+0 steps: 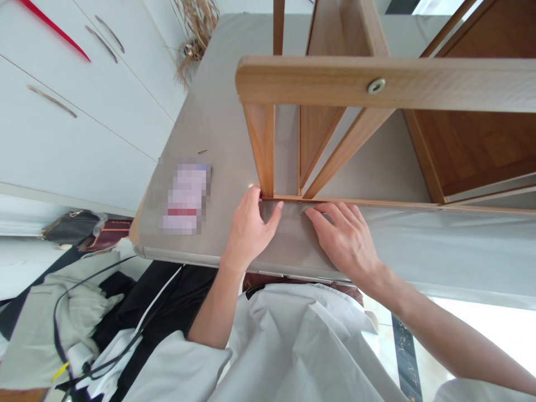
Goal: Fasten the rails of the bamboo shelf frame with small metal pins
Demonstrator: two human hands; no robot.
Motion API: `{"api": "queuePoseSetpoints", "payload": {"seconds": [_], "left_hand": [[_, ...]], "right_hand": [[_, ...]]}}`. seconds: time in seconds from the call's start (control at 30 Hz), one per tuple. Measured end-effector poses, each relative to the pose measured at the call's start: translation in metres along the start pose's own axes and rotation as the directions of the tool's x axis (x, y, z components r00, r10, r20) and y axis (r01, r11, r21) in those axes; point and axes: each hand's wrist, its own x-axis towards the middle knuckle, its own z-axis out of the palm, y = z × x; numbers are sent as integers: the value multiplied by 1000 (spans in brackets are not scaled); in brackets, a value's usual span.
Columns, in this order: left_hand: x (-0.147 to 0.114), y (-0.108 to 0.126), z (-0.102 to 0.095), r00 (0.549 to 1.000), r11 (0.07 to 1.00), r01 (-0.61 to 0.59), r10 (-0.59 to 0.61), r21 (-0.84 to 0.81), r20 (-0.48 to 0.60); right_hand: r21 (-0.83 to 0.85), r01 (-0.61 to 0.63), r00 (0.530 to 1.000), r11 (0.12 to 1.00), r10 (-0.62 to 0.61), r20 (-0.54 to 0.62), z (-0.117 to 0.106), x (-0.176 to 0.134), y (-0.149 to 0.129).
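Note:
A slatted wooden rack [310, 81] lies on the grey-covered table [226, 128], its thin lower rail [377, 202] near the front edge. My left hand [251, 226] holds the end of that lower rail, fingers on the far side and thumb on the near side. Close by, my right hand [345, 237] has its fingers bent and drawn together against the rail. A small thin thing shows faintly at its fingertips, too small to name. The undersides of the right fingers are hidden.
Left on the table lie a blurred phone-like rectangle [186, 198] and a small screw [202, 151]. Dried stalks [195, 39] stand behind. White cabinets [84, 123] line the left side. Clothes [71, 301] and dark cables are heaped below the table's left corner.

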Motion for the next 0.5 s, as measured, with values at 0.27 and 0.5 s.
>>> {"api": "queuePoseSetpoints", "payload": {"seconds": [0.27,0.5], "left_hand": [[0,2,-1,1000,1000,1,-1,-2,0],[-1,3,-2,1000,1000,17,-17,19,7]], "right_hand": [[-1,-11,1000,1000,11,26,0,2,1],[-12,-2,999,1000,3,51,1,3,0]]}}
